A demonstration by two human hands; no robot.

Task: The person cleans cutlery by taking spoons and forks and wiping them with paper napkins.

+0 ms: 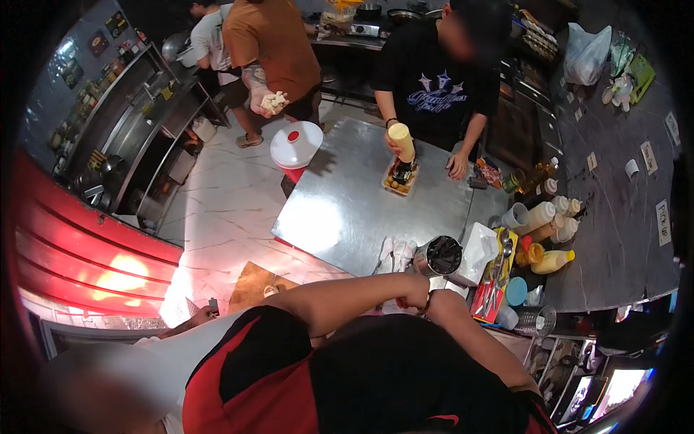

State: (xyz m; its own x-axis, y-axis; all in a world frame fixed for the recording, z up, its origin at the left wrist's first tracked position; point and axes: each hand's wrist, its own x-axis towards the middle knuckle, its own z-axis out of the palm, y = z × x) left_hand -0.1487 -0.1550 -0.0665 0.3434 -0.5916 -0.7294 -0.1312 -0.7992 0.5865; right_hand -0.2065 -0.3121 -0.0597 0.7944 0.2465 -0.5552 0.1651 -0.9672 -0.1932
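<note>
My left forearm crosses in front of my body, and my left hand (416,291) is closed near my right wrist. What its fingers hold, if anything, is hidden. My right forearm (477,336) comes in from the right to meet it; the fingers of my right hand are covered. Just beyond my hands, on the steel table (347,210), stand a container with a black liner (443,256) and a white box (477,253). Across the table, a person in a black T-shirt (434,83) tilts a pale yellow squeeze bottle (401,141) over a tray of ball-shaped food (399,179).
A person in a brown shirt (271,50) holds out a pale crumbly lump (274,103) near a white-lidded bin (296,143). Several sauce bottles (538,217) and utensils (499,264) line the right side, beside a dark counter (614,173). Another person (166,369) is close on my left.
</note>
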